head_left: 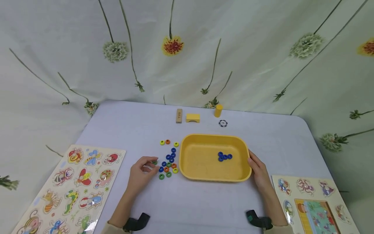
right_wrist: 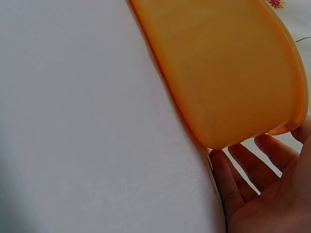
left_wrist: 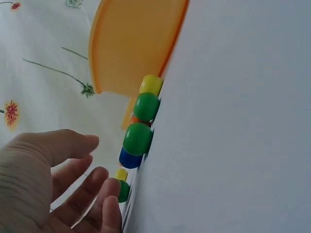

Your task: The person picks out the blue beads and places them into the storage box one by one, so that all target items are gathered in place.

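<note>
In the head view, my left hand (head_left: 143, 172) is over the left edge of a cluster of beads, its thumb and fingers apart with nothing between them. A green bead (head_left: 155, 162) lies by its fingertips, and a blue bead (head_left: 161, 169) is close to the thumb. The left wrist view shows another green bead (left_wrist: 138, 139) beyond the thumb. At the right end of a yellow plastic tray (head_left: 204, 175), my right hand (head_left: 260, 170) holds the rim, thumb over it and fingers against the outer wall (right_wrist: 252, 141). Several blue beads (head_left: 225, 157) lie inside the tray.
Behind the tray stand a wooden block (head_left: 179, 116), a yellow arch block (head_left: 193, 118) and a yellow cylinder (head_left: 218, 110), with a black-and-white chip (head_left: 223, 123). An insect puzzle board (head_left: 73, 188) lies at left, a sea-animal board (head_left: 312, 201) at right.
</note>
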### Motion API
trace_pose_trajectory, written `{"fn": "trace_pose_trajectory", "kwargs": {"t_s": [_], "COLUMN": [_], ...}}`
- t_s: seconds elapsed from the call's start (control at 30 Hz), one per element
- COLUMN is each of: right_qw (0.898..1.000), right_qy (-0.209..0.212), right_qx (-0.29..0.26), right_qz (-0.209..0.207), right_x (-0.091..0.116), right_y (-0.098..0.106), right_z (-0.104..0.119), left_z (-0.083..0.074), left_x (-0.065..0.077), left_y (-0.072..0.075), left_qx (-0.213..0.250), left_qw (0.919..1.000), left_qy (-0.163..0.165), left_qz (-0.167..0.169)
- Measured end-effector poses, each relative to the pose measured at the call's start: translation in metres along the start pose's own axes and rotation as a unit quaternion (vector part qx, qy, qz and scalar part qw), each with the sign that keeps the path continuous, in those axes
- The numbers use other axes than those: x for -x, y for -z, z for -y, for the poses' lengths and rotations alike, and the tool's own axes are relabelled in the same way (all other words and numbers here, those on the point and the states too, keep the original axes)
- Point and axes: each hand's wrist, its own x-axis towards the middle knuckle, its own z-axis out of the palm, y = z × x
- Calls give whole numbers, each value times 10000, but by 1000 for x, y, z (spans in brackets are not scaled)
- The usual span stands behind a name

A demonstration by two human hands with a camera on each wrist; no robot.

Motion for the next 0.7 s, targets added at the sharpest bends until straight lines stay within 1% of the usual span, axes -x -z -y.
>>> {"fn": "trace_pose_trajectory", "kwargs": {"t_s": [0.1,0.27,0.43,0.57,0.7], "right_qw": [10000,10000,10000,10000,10000], "right_qy": [-2,27,-14,-13,0], "right_qx": [-13,-3,36,15,12], "right_qz": [12,-3,-21,-25,-8], "right_x": [0,1,1,1,0], "right_y": [-1,0,1,0,0], "right_z": [0,0,0,-1,-2], "left_z": [6,8,10,11,8], "left_x": [2,2,2,2,1], "left_y": [-4,-8,-12,-11,-10], "left_qx": [-270,-810,-1085,-1053,-779], "left_qw": [9995,9964,9932,9934,9955], "left_qy": [83,-163,-383,-431,-537], "left_qz": [124,171,179,162,84]}}
